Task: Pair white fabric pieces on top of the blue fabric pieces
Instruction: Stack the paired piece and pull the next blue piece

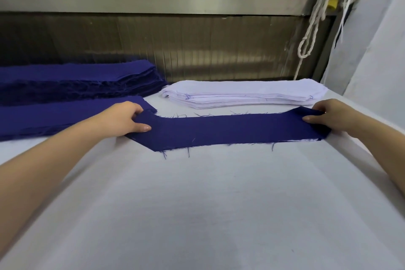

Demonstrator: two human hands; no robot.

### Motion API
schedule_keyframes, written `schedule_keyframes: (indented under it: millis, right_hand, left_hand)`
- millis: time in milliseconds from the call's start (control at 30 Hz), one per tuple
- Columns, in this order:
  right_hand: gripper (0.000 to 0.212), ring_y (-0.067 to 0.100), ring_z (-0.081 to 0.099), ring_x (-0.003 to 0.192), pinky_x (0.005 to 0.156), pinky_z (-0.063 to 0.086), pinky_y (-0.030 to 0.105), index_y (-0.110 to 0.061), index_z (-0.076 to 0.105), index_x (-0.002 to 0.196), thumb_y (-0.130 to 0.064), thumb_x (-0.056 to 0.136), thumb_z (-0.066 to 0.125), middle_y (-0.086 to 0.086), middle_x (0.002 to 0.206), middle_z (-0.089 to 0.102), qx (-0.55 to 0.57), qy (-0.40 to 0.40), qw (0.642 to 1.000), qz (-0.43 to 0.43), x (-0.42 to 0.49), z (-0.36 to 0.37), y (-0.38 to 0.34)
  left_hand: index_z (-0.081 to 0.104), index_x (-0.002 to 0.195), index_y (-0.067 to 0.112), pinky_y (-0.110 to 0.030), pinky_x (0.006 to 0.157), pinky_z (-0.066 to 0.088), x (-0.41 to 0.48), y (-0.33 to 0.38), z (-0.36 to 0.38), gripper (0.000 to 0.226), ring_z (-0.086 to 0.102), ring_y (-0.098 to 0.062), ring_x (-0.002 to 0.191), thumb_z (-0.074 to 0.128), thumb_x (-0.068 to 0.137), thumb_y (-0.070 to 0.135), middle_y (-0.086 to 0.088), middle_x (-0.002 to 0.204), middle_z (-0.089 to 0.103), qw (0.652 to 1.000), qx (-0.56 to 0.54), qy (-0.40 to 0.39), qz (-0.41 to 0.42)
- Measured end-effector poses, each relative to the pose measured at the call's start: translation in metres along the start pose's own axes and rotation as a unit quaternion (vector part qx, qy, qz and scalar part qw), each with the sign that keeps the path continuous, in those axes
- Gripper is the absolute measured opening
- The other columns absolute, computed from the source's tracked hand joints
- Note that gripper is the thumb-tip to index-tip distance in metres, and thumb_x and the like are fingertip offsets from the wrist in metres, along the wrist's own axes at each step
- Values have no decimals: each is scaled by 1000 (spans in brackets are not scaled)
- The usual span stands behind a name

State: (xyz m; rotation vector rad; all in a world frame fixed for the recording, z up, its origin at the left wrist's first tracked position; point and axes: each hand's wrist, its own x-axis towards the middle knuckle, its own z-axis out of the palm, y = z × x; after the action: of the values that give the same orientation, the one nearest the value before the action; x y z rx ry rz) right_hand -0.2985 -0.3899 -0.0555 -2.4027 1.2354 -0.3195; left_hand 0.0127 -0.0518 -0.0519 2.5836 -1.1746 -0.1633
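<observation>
1. A tall blue stack (pixel 76 79) lies at the far left of the table (pixel 197 215), at 10 o'clock from the centre of the view. Its frayed edges face the person.
2. A lower blue stack (pixel 54 118) lies just in front of it, at 9 o'clock. Its right end reaches the left hand.
3. The left hand (pixel 122 119) grips the left end of the single blue strip (pixel 230 129). The thumb lies flat on top. The other fingers curl over the far edge, so the end is pinched between them.
4. The single blue strip lies flat on the table, stretched crosswise between both hands. Loose threads hang from both long edges. No white piece lies on top of it.
5. The white stack (pixel 243 94) lies at 12 o'clock from the strip, near it but apart. Its left end sits just beside the tall blue stack.
6. The right hand (pixel 328 116) grips the right end of the strip. The thumb presses on top and the fingers curl round the far edge.
7. A white rope (pixel 315 22) hangs at 1 o'clock, behind the white stack.
</observation>
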Motion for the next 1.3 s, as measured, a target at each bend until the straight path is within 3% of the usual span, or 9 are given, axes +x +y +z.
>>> schedule_keyframes:
  millis: [200,333,500,633,900,1000,1067,1200,1300]
  right_hand:
    - [15,30,49,82,70,32,33,-3,58,79,-13,87,66,12,82,56,25,85,992,-91,-1,-1,-4]
    - [12,27,52,79,69,38,33,-9,59,80,-16,87,66,9,82,59,107,119,981,-107,-5,-3,-8]
    - [19,8,61,54,48,50,13,-18,55,74,-9,86,65,7,77,62,309,104,941,-85,-8,1,-26]
    - [19,9,62,56,48,52,15,-17,53,75,-7,86,65,7,77,62,375,71,920,-91,-4,20,-64]
    - [19,14,58,63,47,51,15,-15,52,75,-6,86,65,5,73,61,384,-8,912,-142,2,72,-177]
    - [20,15,58,66,61,51,24,-15,52,73,-7,86,66,6,76,60,372,-21,915,-153,4,91,-210]
    - [20,17,58,68,63,52,28,-15,52,74,-7,86,66,7,79,61,372,-35,914,-158,3,100,-231]
    - [19,15,61,65,43,50,18,-14,51,76,-5,86,65,7,77,61,402,-68,900,-154,0,115,-263]
    - [18,19,63,73,58,56,30,-14,52,77,-7,87,65,8,84,63,387,-88,903,-164,-1,125,-283]
  left_hand:
    - [62,87,16,-25,61,38,-7,5,-6,11,49,-11,72,70,84,22,1,87,59,998,-15,40,51]
    - [59,84,21,-21,62,39,-11,4,-15,8,55,-7,73,66,87,18,6,83,62,982,-173,66,33]
    - [62,93,13,-28,78,49,-14,-16,-26,8,60,-7,87,67,86,12,2,97,65,916,-382,110,-45]
    - [54,89,21,-33,67,52,-18,-46,-41,19,59,-21,94,68,85,9,-5,104,59,853,-468,195,-121]
    - [49,100,20,-31,59,49,-30,-133,-75,31,53,-25,99,70,82,6,-9,116,52,821,-399,338,-228]
    - [50,104,18,-34,61,50,-36,-165,-85,34,54,-28,102,72,81,5,-15,122,54,824,-346,371,-250]
    - [53,110,15,-41,70,52,-38,-184,-90,37,55,-29,102,73,80,6,-17,122,54,830,-303,384,-268]
    - [52,116,9,-49,90,49,-39,-218,-99,41,55,-38,108,73,80,8,-20,121,55,842,-231,392,-289]
    - [50,117,10,-43,87,48,-39,-239,-102,39,54,-36,108,69,83,9,-18,120,54,847,-194,389,-306]
